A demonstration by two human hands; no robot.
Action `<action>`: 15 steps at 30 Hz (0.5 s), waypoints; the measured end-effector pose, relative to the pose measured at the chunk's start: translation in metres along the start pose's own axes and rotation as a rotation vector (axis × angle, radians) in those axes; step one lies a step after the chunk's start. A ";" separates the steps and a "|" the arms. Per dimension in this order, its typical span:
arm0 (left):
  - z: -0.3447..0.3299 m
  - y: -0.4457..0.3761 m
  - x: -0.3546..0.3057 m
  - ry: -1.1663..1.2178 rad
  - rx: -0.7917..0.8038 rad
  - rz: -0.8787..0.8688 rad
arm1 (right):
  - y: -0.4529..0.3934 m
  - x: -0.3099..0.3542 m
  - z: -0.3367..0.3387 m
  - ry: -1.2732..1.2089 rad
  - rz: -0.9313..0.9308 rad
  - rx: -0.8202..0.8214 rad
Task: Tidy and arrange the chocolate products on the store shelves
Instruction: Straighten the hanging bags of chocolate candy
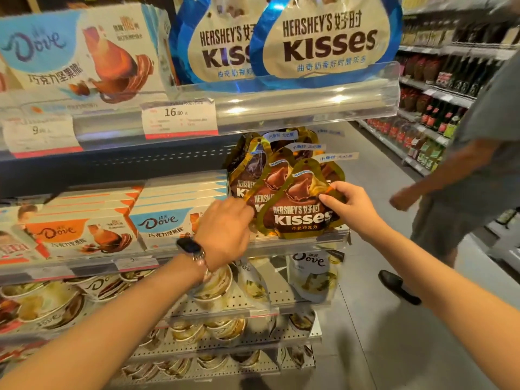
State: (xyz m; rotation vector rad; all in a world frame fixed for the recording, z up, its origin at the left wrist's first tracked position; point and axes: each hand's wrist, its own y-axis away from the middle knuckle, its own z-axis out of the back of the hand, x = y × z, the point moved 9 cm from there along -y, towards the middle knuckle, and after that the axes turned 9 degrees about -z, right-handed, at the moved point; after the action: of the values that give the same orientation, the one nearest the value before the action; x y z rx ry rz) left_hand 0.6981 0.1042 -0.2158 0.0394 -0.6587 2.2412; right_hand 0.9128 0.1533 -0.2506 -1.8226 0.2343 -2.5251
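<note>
The right hand (347,202) pinches the front brown bag (298,212) at the shelf's (309,243) right end; the left hand (225,229), fingers curled, touches the bags' left edge.

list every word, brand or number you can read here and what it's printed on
"HERSHEY'S KISSES": blue bag, top shelf.
"HERSHEY'S KISSES": gold bag, pinched by the right hand; left hand touches the bag behind.
"Dove": top-shelf box.
"Dove": blue box and orange box, middle shelf.
"Dove": white pouch below.
"16.80": price tag.
"9": left tag, rest blurred.
Chinese text and small print: too blurred to quote.
</note>
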 end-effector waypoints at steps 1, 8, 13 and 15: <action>0.011 -0.007 0.013 0.059 -0.064 0.078 | -0.001 0.000 0.000 0.002 -0.003 0.009; -0.020 -0.055 0.068 0.619 0.119 0.471 | -0.010 0.004 -0.001 0.159 -0.045 0.132; -0.057 -0.069 0.074 0.760 0.279 0.482 | -0.010 0.010 -0.012 0.235 -0.073 0.244; -0.062 -0.072 0.076 0.742 0.292 0.493 | -0.011 0.011 -0.014 0.244 -0.071 0.252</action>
State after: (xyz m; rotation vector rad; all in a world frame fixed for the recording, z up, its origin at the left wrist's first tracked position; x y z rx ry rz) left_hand 0.7065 0.2256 -0.2193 -0.8481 0.0800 2.5373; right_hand 0.8972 0.1645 -0.2428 -1.4597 -0.1434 -2.6769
